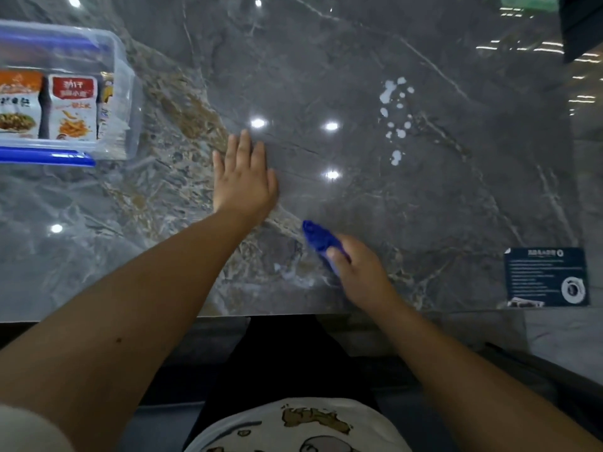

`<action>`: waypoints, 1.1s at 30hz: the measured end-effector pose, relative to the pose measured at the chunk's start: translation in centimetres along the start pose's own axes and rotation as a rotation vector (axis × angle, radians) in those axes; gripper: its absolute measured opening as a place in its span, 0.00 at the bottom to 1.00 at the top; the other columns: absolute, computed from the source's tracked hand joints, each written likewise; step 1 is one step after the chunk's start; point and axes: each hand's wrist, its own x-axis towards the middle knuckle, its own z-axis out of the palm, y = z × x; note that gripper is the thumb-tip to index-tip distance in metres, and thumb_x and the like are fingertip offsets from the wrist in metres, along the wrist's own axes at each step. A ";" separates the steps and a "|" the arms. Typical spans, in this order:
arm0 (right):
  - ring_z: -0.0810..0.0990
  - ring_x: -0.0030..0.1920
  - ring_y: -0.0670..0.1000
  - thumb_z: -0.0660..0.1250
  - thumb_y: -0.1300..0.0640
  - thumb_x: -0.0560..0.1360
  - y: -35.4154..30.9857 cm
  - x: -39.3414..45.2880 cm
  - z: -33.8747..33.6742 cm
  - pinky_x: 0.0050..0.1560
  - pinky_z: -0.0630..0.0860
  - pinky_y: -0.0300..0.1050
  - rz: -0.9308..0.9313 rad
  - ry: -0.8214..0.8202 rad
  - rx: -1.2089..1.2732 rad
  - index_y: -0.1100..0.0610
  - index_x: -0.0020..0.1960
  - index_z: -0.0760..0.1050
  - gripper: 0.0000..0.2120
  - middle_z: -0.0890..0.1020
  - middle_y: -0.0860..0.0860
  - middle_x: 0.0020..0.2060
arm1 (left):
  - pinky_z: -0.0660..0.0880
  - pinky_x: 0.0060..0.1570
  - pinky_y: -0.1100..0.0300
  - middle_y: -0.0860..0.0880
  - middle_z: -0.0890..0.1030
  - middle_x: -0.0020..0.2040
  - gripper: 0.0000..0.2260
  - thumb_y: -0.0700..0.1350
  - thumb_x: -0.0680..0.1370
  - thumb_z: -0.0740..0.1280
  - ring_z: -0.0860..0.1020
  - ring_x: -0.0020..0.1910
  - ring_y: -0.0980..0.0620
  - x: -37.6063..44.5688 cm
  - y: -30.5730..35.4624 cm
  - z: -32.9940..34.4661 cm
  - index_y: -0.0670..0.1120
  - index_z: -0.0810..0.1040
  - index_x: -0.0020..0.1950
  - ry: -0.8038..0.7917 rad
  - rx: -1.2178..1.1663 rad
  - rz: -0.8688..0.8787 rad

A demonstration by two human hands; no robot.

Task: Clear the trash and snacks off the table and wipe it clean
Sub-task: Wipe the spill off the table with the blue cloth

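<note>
While left hand lies flat on table, right hand grips blue cloth

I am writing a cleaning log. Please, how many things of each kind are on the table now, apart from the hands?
Clear plastic box with blue trim: 1
Snack packets showing inside it: 3 (orange, white and red, one partly hidden)
Blue cloth, held in the right hand: 1
Dark printed card: 1
Total: 6
</note>
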 end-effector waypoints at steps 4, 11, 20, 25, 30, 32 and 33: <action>0.77 0.34 0.36 0.59 0.60 0.80 -0.6 4.2 -4.9 0.41 0.73 0.33 0.343 0.121 0.593 0.54 0.43 0.77 0.10 0.82 0.40 0.32 | 0.41 0.73 0.41 0.42 0.54 0.79 0.27 0.55 0.80 0.50 0.48 0.77 0.42 0.6 1.4 1.3 0.44 0.59 0.76 0.006 0.021 -0.029; 0.79 0.43 0.45 0.58 0.58 0.81 -0.2 18.0 -15.5 0.48 0.76 0.39 0.195 0.369 0.586 0.57 0.55 0.76 0.10 0.81 0.51 0.45 | 0.49 0.73 0.39 0.41 0.61 0.76 0.25 0.53 0.79 0.54 0.54 0.76 0.41 0.6 1.6 1.9 0.43 0.63 0.73 0.097 0.070 -0.039; 0.75 0.60 0.60 0.55 0.54 0.80 2.2 32.8 -19.5 0.59 0.68 0.49 -0.166 0.278 -0.513 0.60 0.64 0.72 0.17 0.77 0.60 0.61 | 0.49 0.74 0.41 0.41 0.61 0.76 0.26 0.54 0.78 0.54 0.54 0.76 0.42 0.5 1.8 1.5 0.43 0.64 0.74 0.084 0.093 -0.063; 0.59 0.74 0.59 0.52 0.47 0.81 4.2 34.0 -17.5 0.70 0.59 0.59 -0.233 0.120 -0.796 0.55 0.75 0.60 0.24 0.61 0.56 0.75 | 0.48 0.74 0.41 0.41 0.61 0.76 0.27 0.54 0.78 0.52 0.54 0.77 0.42 0.4 1.9 1.4 0.42 0.64 0.74 0.083 0.097 -0.066; 0.56 0.75 0.57 0.50 0.47 0.81 5.0 30.3 -16.6 0.73 0.55 0.59 -0.302 0.004 -0.914 0.54 0.76 0.56 0.25 0.58 0.54 0.76 | 0.48 0.74 0.41 0.41 0.61 0.76 0.27 0.54 0.78 0.53 0.53 0.77 0.42 0.4 2.0 1.5 0.42 0.64 0.73 0.093 0.084 -0.062; 0.57 0.75 0.57 0.51 0.47 0.81 5.4 27.2 -15.5 0.73 0.55 0.59 -0.317 -0.041 -0.931 0.54 0.75 0.57 0.25 0.59 0.54 0.76 | 0.48 0.74 0.41 0.41 0.61 0.76 0.27 0.53 0.78 0.53 0.54 0.77 0.41 0.4 2.0 1.5 0.42 0.64 0.74 0.095 0.077 -0.060; 0.59 0.74 0.57 0.53 0.48 0.80 5.6 25.4 -15.0 0.72 0.56 0.59 -0.340 -0.056 -0.930 0.54 0.74 0.60 0.24 0.61 0.54 0.75 | 0.48 0.74 0.41 0.41 0.61 0.76 0.27 0.53 0.78 0.53 0.54 0.77 0.41 0.4 2.0 1.6 0.42 0.63 0.74 0.096 0.076 -0.059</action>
